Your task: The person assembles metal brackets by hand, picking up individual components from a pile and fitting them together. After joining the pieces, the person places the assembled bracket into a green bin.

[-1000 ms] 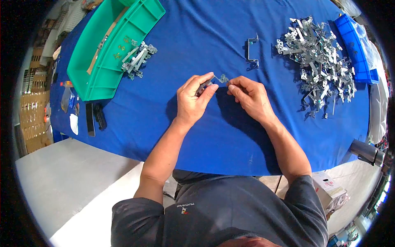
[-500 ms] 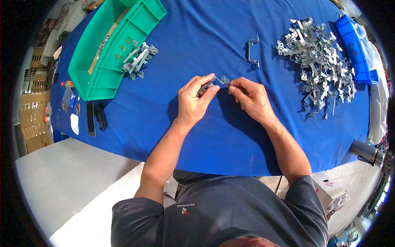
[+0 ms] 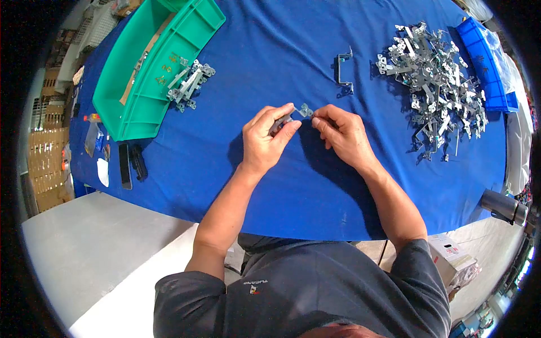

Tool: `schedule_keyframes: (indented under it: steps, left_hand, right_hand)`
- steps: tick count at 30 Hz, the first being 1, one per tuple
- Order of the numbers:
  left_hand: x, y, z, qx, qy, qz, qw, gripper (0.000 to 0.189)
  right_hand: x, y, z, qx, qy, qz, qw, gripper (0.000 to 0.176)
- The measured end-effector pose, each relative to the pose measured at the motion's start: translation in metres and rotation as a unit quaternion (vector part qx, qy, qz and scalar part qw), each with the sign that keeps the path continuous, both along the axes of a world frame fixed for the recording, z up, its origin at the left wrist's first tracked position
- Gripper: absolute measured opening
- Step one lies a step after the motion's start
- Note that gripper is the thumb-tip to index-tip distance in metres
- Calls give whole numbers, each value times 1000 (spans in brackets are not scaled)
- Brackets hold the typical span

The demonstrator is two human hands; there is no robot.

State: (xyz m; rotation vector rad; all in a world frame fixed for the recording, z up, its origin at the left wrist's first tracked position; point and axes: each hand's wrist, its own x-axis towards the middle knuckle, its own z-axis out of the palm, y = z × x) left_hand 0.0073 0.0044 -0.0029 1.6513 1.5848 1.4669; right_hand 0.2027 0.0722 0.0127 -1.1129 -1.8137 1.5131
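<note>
A small metal bracket point(image 3: 305, 110) shows between my two hands over the blue cloth. My left hand point(image 3: 266, 137) is closed on its left part, with thumb and forefinger along it; most of that part is hidden. At the bracket's right end, my right hand point(image 3: 344, 133) is pinched, and what lies between its fingertips is too small to make out. One U-shaped metal bracket point(image 3: 340, 70) lies by itself beyond my right hand. To the right spreads a big heap of similar brackets point(image 3: 434, 84). A smaller pile of brackets point(image 3: 190, 84) sits at the left.
A green bin point(image 3: 135, 121) with a cardboard strip stands at the left, a blue bin point(image 3: 490, 70) at the far right. A phone point(image 3: 125, 166) and a black object point(image 3: 138, 162) lie near the left edge. A dark cylinder point(image 3: 503, 206) is at the right edge.
The hands stay almost in place, still holding the bracket between them. The surroundings appear shifted only very slightly in the view.
</note>
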Motion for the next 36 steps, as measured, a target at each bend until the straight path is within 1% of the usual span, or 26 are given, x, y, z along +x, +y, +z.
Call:
schedule_keyframes:
  steps: [1, 4, 7, 10, 16, 19, 21, 24, 26, 28, 29, 32, 33, 36]
  left_hand:
    - [0, -1, 0, 6, 5, -9, 1000, 34]
    - [2, -3, 5, -27, -6, 6, 1000, 34]
    - [1, -2, 0, -25, -1, 10, 1000, 34]
    - [1, 1, 0, 10, -2, 2, 1000, 34]
    - [2, 2, 2, 0, -3, 8, 1000, 32]
    - [3, 1, -1, -36, 0, 2, 999, 31]
    - [3, 1, 0, -30, 12, -1, 999, 32]
    - [4, 0, 5, -49, 22, -15, 998, 33]
    - [5, -2, 6, -58, 35, -27, 997, 33]
    - [5, -1, 6, -51, 59, -37, 996, 34]
    - [7, 0, 7, -20, 64, -38, 997, 34]
    - [7, -2, 7, -36, 65, -51, 996, 35]
    - [8, -2, 7, -42, 74, -54, 995, 35]
    - [7, -3, 9, -65, 52, -25, 996, 33]
  right_hand:
    - [0, 0, 1, -3, 1, 1, 1000, 15]
    - [1, 0, 3, -10, 3, 3, 1000, 15]
    - [0, 0, 1, -5, 2, 4, 1000, 15]
    - [0, 0, -2, -2, -1, 1, 1000, 15]
    - [0, 0, 1, 1, 7, 7, 1000, 14]
    - [1, -1, -1, -7, 11, -2, 1000, 14]
    - [0, -1, -2, -3, 15, -13, 1000, 15]
    - [-2, -1, -5, -20, 78, -34, 996, 16]
    - [-3, 0, -8, -11, 88, -24, 996, 16]
    - [-2, 0, -10, 35, 67, -13, 997, 15]
    - [-1, -1, -9, 98, 46, -19, 994, 12]
    - [-2, 0, -9, 167, 81, -51, 981, 13]
    - [-3, 3, -9, 160, 83, -60, 982, 12]
    - [0, 1, -4, -25, 117, -99, 988, 15]
